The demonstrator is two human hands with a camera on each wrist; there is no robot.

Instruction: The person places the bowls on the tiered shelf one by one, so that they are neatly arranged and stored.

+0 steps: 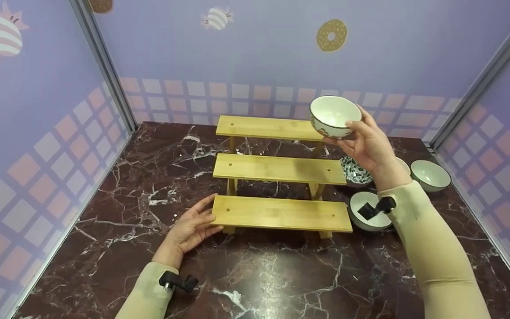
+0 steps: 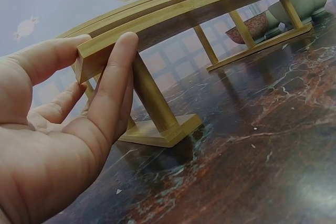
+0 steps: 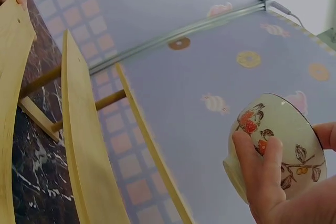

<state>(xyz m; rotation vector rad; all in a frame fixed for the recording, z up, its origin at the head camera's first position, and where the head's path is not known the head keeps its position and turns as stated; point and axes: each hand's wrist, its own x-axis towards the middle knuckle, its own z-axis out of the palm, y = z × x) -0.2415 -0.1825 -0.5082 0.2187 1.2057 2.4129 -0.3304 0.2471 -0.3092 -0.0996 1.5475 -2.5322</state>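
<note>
My right hand (image 1: 368,144) grips a white bowl (image 1: 335,113) by its side, thumb at the rim and fingers underneath. It is held up in front of the right end of the top board of a three-tier wooden shelf rack (image 1: 277,170). Red fruit and brown leaves decorate the bowl's outside (image 3: 291,150) in the right wrist view. At the rack's front left, my left hand (image 1: 193,228) holds the end of the lowest board (image 2: 157,22), thumb on one side and fingers beneath. Its supports stand on the dark marble tabletop.
Right of the rack, a white bowl (image 1: 370,221) and a blue-green patterned bowl (image 1: 356,173) stand close to its boards. Another white bowl (image 1: 431,175) sits farther right, near the side wall (image 1: 498,146). My right forearm partly covers one more bowl (image 1: 403,166).
</note>
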